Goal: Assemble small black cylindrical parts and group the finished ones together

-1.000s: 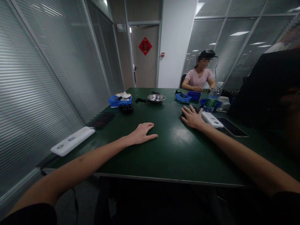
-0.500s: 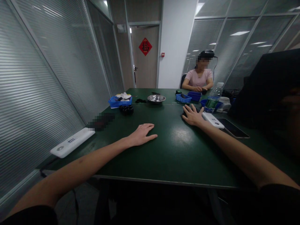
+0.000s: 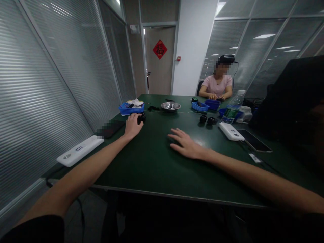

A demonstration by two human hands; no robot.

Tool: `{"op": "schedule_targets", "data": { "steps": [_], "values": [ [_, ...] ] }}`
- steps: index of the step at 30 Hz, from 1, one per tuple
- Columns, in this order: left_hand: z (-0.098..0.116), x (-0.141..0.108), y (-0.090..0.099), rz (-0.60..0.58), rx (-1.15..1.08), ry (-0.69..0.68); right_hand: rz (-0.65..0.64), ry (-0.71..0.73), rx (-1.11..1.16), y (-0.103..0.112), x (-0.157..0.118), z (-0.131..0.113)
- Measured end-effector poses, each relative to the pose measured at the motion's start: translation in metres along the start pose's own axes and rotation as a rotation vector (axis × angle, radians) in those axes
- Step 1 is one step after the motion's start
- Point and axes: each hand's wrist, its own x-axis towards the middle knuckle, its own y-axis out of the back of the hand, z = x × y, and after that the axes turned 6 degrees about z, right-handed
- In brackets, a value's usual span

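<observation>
My left hand (image 3: 134,126) is at the far left part of the green table, its fingers and thumb curled around small black round parts (image 3: 142,117). The hand covers most of that cluster, so how many it grips is hidden. My right hand (image 3: 184,143) is over the middle of the table with its fingers spread, holding nothing. Farther right, more black round parts (image 3: 211,120) sit in a small group, apart from both hands.
A blue basket (image 3: 124,110) of items and a steel bowl (image 3: 170,107) stand at the back. Blue trays (image 3: 200,107), a water bottle (image 3: 231,109), a white power bank (image 3: 231,131) and a tablet (image 3: 255,140) are on the right. Another person (image 3: 217,84) sits across the table.
My left hand has moved forward and left onto the black parts. My right hand has drawn back leftward from the right-hand black parts, which now show.
</observation>
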Motion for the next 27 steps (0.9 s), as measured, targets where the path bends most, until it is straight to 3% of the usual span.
{"op": "schedule_targets", "data": {
  "steps": [4,7,10,27],
  "values": [
    [-0.023,0.006,-0.006,-0.052,0.098,0.06,-0.135,0.471,0.139,0.002,-0.029,-0.103],
    [-0.03,0.007,-0.011,-0.052,0.115,0.063,-0.196,0.68,0.122,0.004,-0.045,-0.137],
    [-0.032,0.008,-0.014,-0.036,0.12,0.073,-0.21,0.734,0.086,0.003,-0.049,-0.139],
    [-0.038,0.014,-0.013,-0.105,0.104,0.155,-0.192,0.7,0.09,0.002,-0.045,-0.134]
  ]
}}
